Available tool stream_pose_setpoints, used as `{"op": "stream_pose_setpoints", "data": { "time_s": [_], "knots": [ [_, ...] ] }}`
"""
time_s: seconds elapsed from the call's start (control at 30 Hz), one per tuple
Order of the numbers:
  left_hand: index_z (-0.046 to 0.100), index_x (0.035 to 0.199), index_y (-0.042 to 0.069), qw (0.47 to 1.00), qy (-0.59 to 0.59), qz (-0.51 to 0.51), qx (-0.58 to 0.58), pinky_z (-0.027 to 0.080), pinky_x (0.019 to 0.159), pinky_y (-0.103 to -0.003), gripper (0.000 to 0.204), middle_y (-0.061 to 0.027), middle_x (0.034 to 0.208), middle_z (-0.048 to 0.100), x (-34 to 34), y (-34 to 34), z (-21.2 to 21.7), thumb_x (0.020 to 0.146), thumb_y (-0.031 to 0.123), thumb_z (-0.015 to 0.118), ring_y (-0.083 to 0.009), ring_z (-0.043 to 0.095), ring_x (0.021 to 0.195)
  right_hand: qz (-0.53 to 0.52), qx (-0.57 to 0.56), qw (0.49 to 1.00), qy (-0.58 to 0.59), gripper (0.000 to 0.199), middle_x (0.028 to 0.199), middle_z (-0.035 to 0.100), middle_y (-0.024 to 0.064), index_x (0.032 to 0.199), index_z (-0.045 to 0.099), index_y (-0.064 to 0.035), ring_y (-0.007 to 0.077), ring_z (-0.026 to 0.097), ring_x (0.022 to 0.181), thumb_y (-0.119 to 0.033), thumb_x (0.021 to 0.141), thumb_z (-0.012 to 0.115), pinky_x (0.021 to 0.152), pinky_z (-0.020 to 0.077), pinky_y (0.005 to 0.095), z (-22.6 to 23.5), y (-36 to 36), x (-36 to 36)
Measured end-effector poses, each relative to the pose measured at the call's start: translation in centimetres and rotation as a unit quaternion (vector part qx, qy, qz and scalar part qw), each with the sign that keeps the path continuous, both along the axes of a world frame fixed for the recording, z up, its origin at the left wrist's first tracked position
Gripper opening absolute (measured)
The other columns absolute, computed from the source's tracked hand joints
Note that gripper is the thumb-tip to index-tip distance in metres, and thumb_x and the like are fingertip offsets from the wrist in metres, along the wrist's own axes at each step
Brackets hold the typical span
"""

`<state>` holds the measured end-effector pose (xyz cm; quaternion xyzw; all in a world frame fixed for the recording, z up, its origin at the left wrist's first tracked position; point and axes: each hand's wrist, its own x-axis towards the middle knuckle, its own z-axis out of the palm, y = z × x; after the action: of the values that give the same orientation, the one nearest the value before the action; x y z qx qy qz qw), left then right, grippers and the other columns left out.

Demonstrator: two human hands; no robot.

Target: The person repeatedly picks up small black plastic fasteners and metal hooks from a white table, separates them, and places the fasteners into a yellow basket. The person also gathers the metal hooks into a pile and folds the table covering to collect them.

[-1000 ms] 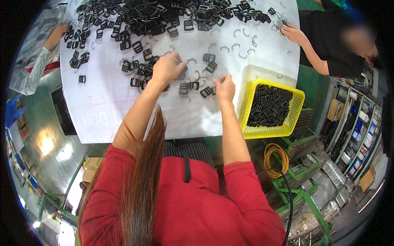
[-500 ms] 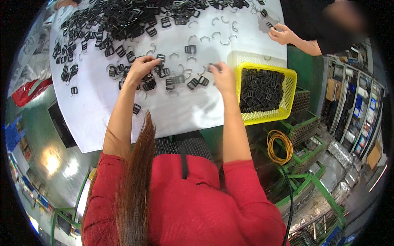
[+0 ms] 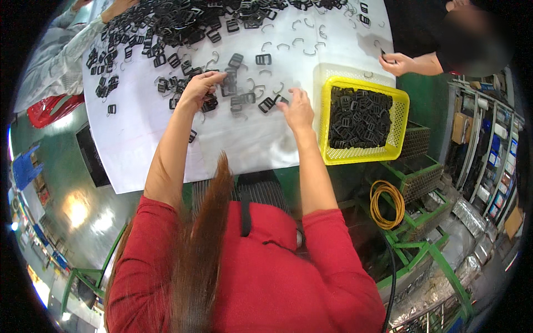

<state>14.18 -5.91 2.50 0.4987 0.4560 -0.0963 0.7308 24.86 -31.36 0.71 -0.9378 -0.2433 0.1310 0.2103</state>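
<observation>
In the head view, the fingertips of both hands hide what they touch, so whether either pinches a buckle cannot be told. The left hand [image 3: 199, 89], fingers curled, rests among the black plastic buckles [image 3: 244, 100] scattered on the white tabletop [image 3: 144, 150]. The right hand [image 3: 297, 108], fingers loosely spread, lies just beside one. A yellow mesh basket [image 3: 363, 156] on the right holds flat rectangular buckles; thin curved metal clips [image 3: 300, 41] lie beyond
</observation>
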Motion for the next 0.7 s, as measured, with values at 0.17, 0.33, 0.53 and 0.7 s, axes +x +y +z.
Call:
{"op": "stream_pose_setpoints", "data": {
  "time_s": [0.17,0.33,0.53,0.7],
  "knots": [
    [0.067,0.08,0.005,0.995,-0.011,-0.027,0.099,0.036,0.053,-0.023,0.022,0.0021,0.069,0.058,-2.1,2.4,-1.1,0.074,0.026,0.069,-0.0071,0.046,0.059,-0.006,-0.049,0.995,0.081,0.029,0.092,0.055,0.0079,0.088,0.061,-0.0115,0.027,0.057,0.088,-0.025,0.067,0.074,0.073,0.0472,0.0394,-3.4,0.4,0.3],
    [0.064,0.088,0.007,0.981,0.048,-0.09,0.167,0.031,0.052,-0.018,0.019,0.0042,0.073,0.055,-5.1,4.5,-1.4,0.081,0.024,0.064,-0.0033,0.038,0.055,0.019,0.037,0.985,0.165,0.026,0.095,0.062,0.0088,0.083,0.064,-0.0082,0.0275,0.06,0.086,-0.024,0.066,0.074,0.071,0.0467,0.0382,-0.9,4.8,4.9],
    [0.061,0.09,0.008,0.998,-0.047,-0.034,0.026,0.031,0.047,-0.018,0.014,0.0058,0.071,0.052,-4.8,4.6,-0.6,0.081,0.019,0.063,-0.0026,0.038,0.053,0.025,-0.076,0.994,0.076,0.041,0.102,0.062,0.012,0.099,0.057,-0.0097,0.0285,0.06,0.09,-0.024,0.065,0.076,0.076,0.047,0.039,-2.3,11.0,7.6],
    [0.062,0.098,0.008,0.998,-0.059,0.011,-0.021,0.031,0.05,-0.017,0.018,0.0055,0.074,0.053,-5.8,4.6,-1.2,0.081,0.016,0.061,-0.0025,0.038,0.055,0.118,-0.073,0.975,0.173,0.046,0.097,0.062,0.0134,0.105,0.052,-0.0126,0.0297,0.06,0.091,-0.02,0.065,0.075,0.074,0.0461,0.0405,-1.2,12.7,7.3]
  ]
}}
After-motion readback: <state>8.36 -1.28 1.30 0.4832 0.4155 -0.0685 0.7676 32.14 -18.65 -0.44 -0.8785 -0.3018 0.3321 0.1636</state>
